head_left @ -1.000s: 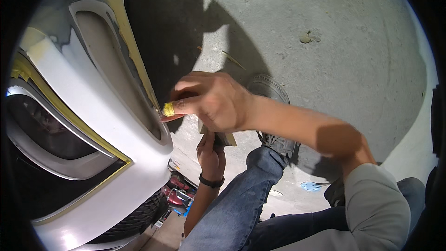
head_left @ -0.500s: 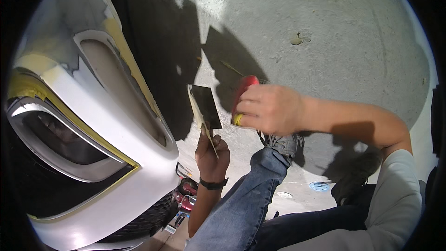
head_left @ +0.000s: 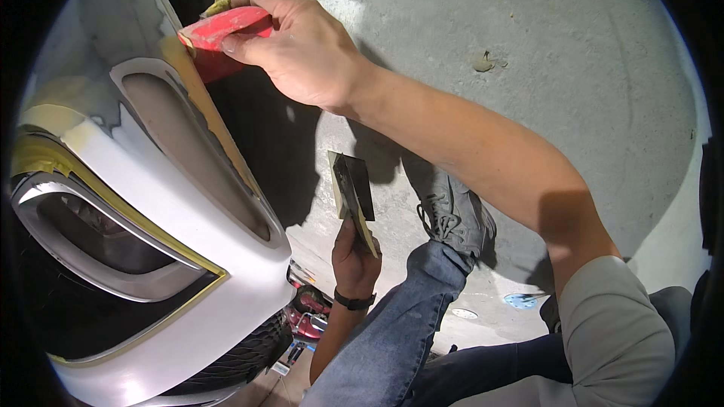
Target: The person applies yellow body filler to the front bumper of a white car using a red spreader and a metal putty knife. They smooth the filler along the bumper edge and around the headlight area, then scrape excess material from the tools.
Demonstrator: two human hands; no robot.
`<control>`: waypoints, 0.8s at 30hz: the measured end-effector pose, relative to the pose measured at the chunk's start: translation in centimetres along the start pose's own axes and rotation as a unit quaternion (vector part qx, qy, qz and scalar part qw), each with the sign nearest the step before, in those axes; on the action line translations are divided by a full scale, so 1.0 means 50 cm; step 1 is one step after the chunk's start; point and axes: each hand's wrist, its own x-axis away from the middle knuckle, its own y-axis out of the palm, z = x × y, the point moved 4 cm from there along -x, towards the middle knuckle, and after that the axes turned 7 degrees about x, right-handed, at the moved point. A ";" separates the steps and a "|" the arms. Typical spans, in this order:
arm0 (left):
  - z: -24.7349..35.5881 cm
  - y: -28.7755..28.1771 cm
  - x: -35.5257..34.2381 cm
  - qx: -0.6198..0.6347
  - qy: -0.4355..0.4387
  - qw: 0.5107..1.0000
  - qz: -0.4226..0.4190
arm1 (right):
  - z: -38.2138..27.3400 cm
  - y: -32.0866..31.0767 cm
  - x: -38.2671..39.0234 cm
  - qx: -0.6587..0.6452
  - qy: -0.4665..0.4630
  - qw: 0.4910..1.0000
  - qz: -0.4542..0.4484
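Right hand [head_left: 313, 53]: red spreader [head_left: 240, 21] gripped by closed fingers [head_left: 253, 50] at bumper [head_left: 185, 211] edge, seemingly angled to meet it | left hand [head_left: 356, 267]: dark plate [head_left: 360, 185] pinched near one end, perhaps leaving its face free

A rough grey concrete floor [head_left: 588, 98] fills most of the space, its surface scuffed and faintly lined. Toward 1 to 2 o'clock lies a small olive-brown spot [head_left: 483, 62]. A deep shadow [head_left: 275, 158] covers the ground between 9 and 10 o'clock, and a bright patch of light [head_left: 337, 4] falls just short of 12. A blue speckled disc [head_left: 522, 301] sits at 4 o'clock, a pale disc [head_left: 464, 313] near 5, and red clutter [head_left: 305, 324] near 7.
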 end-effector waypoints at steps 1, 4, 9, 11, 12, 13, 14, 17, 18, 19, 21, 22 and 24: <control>0.001 -0.001 0.001 0.000 0.005 1.000 0.000 | 0.005 0.000 0.002 0.015 0.027 0.999 -0.013; 0.002 -0.010 0.005 -0.028 0.004 0.999 0.021 | 0.018 -0.002 0.026 0.009 0.026 0.998 -0.055; -0.002 -0.032 0.005 -0.009 -0.003 1.000 0.026 | 0.070 0.011 0.115 0.072 0.055 0.992 -0.090; -0.005 -0.040 0.003 -0.011 -0.007 1.000 0.013 | 0.079 0.018 0.168 0.014 0.067 0.994 -0.081; -0.006 -0.042 0.003 -0.011 -0.011 1.000 0.002 | 0.082 0.019 0.192 0.037 0.081 0.990 -0.109; -0.009 -0.041 0.001 -0.009 -0.015 1.000 -0.017 | 0.091 0.023 0.215 0.072 0.134 0.978 -0.142; -0.010 -0.035 0.001 0.001 -0.012 0.998 -0.062 | 0.089 0.023 0.227 0.074 0.143 0.974 -0.159; -0.014 -0.047 0.000 -0.039 -0.001 0.997 0.063 | 0.068 0.009 0.225 0.053 0.193 0.966 -0.166; -0.016 -0.045 0.000 -0.032 0.002 0.996 0.080 | 0.047 -0.008 0.211 0.088 0.159 0.973 -0.140; -0.017 -0.038 0.000 -0.032 0.005 0.997 0.075 | 0.026 -0.029 0.192 0.145 0.156 0.970 -0.120; -0.019 -0.024 0.000 -0.029 0.010 0.997 0.068 | -0.040 -0.060 0.148 0.275 0.051 0.959 -0.043; -0.020 -0.017 0.000 -0.027 0.011 0.997 0.066 | -0.073 -0.065 0.128 0.310 0.004 0.950 -0.036; -0.022 -0.002 -0.003 -0.025 0.010 0.999 0.048 | -0.146 -0.059 0.093 0.342 -0.163 0.925 -0.032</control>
